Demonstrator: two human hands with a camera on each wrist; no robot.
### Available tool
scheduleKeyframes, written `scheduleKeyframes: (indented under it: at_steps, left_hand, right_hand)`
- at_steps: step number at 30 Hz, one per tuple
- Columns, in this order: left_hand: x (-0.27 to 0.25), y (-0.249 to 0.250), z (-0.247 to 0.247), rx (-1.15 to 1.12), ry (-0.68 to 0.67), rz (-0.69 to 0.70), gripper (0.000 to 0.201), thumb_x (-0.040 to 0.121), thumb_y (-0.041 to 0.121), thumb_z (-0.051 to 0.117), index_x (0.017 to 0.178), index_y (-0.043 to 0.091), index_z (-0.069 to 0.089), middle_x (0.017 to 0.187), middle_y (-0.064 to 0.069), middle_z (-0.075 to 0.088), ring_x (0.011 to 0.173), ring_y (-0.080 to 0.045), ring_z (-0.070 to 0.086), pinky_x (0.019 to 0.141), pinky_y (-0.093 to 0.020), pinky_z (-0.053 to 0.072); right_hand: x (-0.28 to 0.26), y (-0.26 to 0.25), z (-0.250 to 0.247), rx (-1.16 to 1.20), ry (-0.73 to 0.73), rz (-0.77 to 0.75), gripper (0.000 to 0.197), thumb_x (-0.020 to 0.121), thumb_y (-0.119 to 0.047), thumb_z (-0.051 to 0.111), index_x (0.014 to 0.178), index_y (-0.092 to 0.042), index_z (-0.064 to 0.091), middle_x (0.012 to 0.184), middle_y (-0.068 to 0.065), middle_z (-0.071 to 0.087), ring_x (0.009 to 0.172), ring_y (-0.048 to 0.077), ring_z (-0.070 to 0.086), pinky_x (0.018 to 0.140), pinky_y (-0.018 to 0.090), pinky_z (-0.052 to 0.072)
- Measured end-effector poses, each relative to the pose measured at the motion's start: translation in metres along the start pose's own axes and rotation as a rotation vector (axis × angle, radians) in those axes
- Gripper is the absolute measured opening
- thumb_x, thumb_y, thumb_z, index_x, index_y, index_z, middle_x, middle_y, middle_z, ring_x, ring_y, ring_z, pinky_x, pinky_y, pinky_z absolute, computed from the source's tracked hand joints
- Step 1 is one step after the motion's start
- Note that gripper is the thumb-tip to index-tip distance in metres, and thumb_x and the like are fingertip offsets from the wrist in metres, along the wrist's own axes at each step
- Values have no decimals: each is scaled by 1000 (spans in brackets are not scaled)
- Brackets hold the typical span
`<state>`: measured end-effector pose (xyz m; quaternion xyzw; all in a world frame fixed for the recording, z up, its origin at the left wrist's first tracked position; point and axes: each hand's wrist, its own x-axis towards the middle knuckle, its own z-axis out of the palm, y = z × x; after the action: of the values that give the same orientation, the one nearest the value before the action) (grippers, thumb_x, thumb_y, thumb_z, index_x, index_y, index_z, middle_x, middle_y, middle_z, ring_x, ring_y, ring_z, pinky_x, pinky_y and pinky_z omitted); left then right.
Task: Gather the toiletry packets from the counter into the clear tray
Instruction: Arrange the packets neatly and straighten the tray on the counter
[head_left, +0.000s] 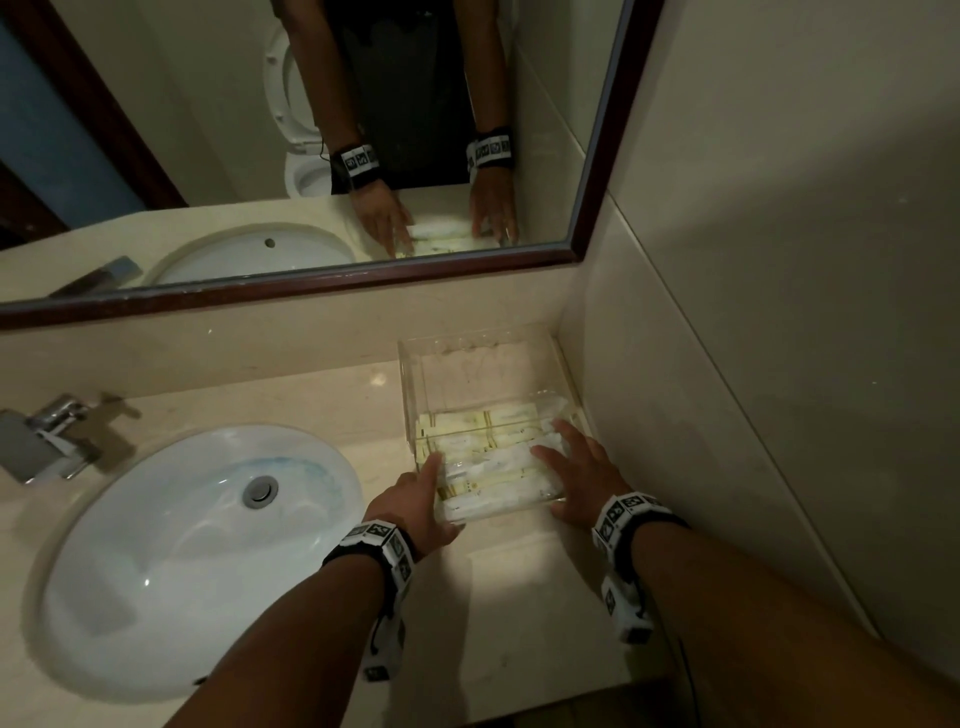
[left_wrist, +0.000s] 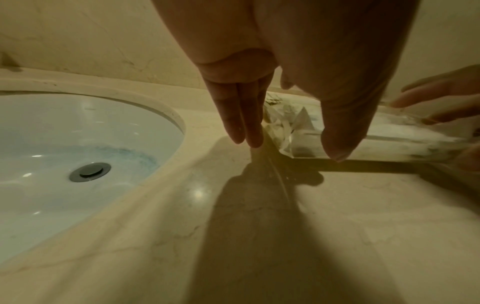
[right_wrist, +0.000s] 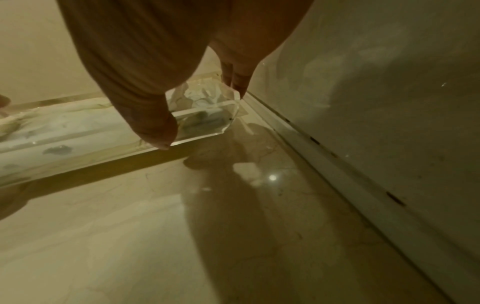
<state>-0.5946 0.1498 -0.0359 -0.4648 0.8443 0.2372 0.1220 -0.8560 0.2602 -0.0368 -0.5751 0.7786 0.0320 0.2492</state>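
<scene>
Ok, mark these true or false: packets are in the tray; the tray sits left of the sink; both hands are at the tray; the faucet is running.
1. The packets lie in the clear tray: true.
2. The tray sits left of the sink: false, it is to its right, by the side wall.
3. The left hand and right hand are both at the tray: true.
4. The faucet is running: false, no water shows.

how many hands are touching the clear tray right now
2. The left hand is at the clear tray's near-left corner; the right hand is at its near-right corner, fingers over the packets.
</scene>
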Motion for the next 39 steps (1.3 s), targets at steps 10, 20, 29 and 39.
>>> scheduleKeyframes:
  at_steps: [10,20,29,39]
  left_hand:
    - [13,-2,-5,-22,22,-22,122,69,62,72,150,40,-16,122,-5,59,100,-26,64,83,-38,54]
    - [26,0,-13,-66,14,-57,126,60,65,70,147,36,-16,113,-4,64,90,-26,66,79,-42,58]
    - [27,2,-13,22,18,-74,111,74,61,66,152,22,-2,123,-11,55,103,-31,62,87,-42,54]
    - [33,5,-17,27,3,-88,110,77,59,64,154,19,-4,129,-11,50,108,-30,60,89,-40,51]
  right_hand:
    - [11,-1,0,0,40,-3,104,79,-39,75,153,-50,2,161,-10,-24,150,31,2,119,45,27]
    - [26,-3,-11,-69,5,18,105,81,-43,72,156,-43,-2,163,-6,-24,150,34,4,119,45,25]
    - [37,-3,-4,-177,19,22,101,84,-49,68,155,-40,-3,165,0,-16,149,36,9,117,47,29]
    - [38,-6,-9,-171,64,28,94,86,-40,65,156,-38,1,165,-2,-9,146,33,14,115,45,31]
